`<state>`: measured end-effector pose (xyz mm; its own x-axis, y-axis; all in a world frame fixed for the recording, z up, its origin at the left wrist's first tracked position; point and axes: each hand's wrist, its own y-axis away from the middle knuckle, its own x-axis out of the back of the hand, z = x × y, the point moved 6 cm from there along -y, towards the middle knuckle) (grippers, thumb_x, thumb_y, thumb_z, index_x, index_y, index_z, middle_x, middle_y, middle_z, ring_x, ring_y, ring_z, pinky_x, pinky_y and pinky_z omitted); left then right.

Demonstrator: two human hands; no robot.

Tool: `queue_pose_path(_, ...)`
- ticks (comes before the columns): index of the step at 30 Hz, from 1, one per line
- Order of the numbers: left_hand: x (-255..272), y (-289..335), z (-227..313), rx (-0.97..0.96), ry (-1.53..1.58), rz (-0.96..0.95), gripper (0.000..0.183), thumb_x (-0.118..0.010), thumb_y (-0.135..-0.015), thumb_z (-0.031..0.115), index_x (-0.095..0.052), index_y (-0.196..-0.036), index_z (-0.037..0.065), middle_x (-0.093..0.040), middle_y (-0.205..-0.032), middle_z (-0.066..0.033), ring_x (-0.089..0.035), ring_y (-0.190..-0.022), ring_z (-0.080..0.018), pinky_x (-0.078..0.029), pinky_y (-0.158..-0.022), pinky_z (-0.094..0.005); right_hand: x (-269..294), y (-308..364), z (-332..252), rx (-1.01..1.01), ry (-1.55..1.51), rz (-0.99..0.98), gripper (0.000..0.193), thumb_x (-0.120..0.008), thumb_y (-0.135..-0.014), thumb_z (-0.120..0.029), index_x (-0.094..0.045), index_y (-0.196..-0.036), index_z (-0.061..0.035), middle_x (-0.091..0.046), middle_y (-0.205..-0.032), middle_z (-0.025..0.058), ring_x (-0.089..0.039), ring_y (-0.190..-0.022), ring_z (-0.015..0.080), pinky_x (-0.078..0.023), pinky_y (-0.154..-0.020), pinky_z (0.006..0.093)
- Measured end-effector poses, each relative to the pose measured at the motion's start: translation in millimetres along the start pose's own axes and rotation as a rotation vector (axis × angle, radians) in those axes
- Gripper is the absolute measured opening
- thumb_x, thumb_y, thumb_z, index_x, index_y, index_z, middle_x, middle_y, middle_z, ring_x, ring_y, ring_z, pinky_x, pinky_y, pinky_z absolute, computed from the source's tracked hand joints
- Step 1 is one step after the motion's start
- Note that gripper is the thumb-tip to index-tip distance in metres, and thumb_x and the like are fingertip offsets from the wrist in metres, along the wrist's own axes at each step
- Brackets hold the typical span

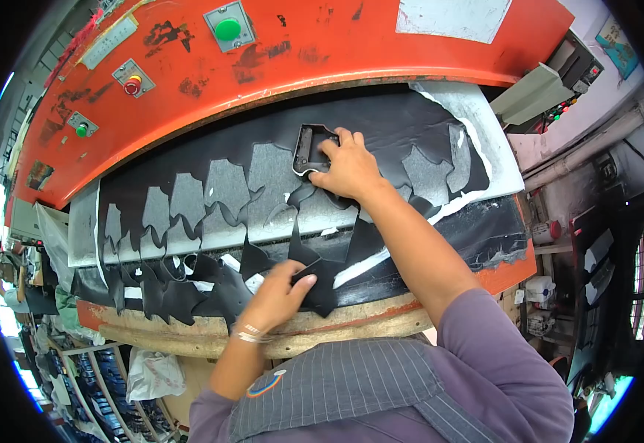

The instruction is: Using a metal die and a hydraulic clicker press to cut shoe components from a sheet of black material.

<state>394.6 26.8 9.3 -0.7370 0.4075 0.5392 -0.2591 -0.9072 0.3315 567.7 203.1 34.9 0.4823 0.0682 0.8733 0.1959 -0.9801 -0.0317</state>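
A black sheet of leather-like material [381, 122] lies over a pale grey cutting board [491, 125], with several shaped holes cut through it. On the sheet's far middle sits a cutting die [302, 151], a dark metal outline frame with an open middle. My right hand [351, 166] grips the die's right side, thumb and fingers curled over its edge. Near the front edge, my left hand [274, 299] pinches a cut black piece [322, 292] between thumb and fingers. Ragged black strips of the sheet hang forward beside it, partly hidden by that hand.
An orange machine beam [322, 55] spans the far side, carrying a green button [227, 29] and a red knob [132, 85]. A worn wooden edge [351, 325] runs along the front. Further right stands a grey control box [536, 92]; a white bag [153, 375] hangs lower left.
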Motion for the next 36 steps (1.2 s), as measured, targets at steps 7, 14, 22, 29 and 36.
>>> queue_pose_path(7, 79.0, -46.0, 35.2, -0.177, 0.083, 0.461, 0.068, -0.06, -0.088, 0.022, -0.03, -0.143, -0.004, -0.058, -0.126, -0.0204, -0.053, -0.117, -0.0361, -0.033, -0.104, -0.044, -0.2, 43.9, 32.3, 0.074, -0.026, 0.054, 0.117, -0.079, -0.062, -0.056, -0.019, -0.149, -0.0056, -0.035, -0.146, 0.0236, -0.03, -0.138, 0.035, -0.02, -0.111, 0.053)
queue_pose_path(14, 36.3, -124.7, 9.5, -0.314, -0.086, 0.42, 0.078, -0.05, -0.087, 0.012, -0.005, -0.148, -0.005, -0.05, -0.137, -0.0224, -0.042, -0.133, -0.031, -0.012, -0.115, -0.0478, -13.9, 50.0, 39.2, 0.102, -0.037, 0.129, 0.123, -0.079, -0.064, -0.054, -0.011, -0.147, 0.0054, -0.051, -0.138, 0.0135, -0.038, -0.136, 0.028, -0.018, -0.111, 0.052)
queue_pose_path(22, 31.2, -133.0, 23.0, -0.414, -0.275, 0.377, 0.081, -0.052, -0.084, 0.011, -0.006, -0.149, -0.005, -0.045, -0.143, -0.0176, -0.04, -0.135, -0.0283, -0.01, -0.115, -0.0492, -3.8, 41.0, 50.4, 0.129, -0.047, 0.15, 0.126, -0.077, -0.062, -0.056, -0.01, -0.145, 0.0106, -0.056, -0.132, 0.0171, -0.045, -0.131, 0.0292, -0.018, -0.111, 0.0519)
queue_pose_path(29, 30.5, -131.6, 11.0, -0.342, -0.273, 0.364, 0.083, -0.054, -0.084, 0.013, -0.006, -0.148, -0.006, -0.042, -0.145, -0.0171, -0.038, -0.137, -0.0276, -0.008, -0.115, -0.0505, -20.0, 49.5, 39.0, 0.132, -0.005, 0.197, 0.122, -0.076, -0.067, -0.054, -0.009, -0.144, 0.0123, -0.056, -0.131, 0.0183, -0.049, -0.127, 0.0278, -0.02, -0.111, 0.0494)
queue_pose_path(36, 31.3, -130.7, 7.9, -0.36, -0.341, 0.359, 0.086, -0.057, -0.083, 0.015, -0.005, -0.149, -0.004, -0.04, -0.148, -0.0155, -0.037, -0.137, -0.0273, -0.009, -0.115, -0.051, -21.3, 53.4, 38.9, 0.177, -0.005, 0.225, 0.118, -0.074, -0.07, -0.053, -0.011, -0.144, 0.0129, -0.058, -0.128, 0.0187, -0.052, -0.123, 0.0275, -0.022, -0.111, 0.0479)
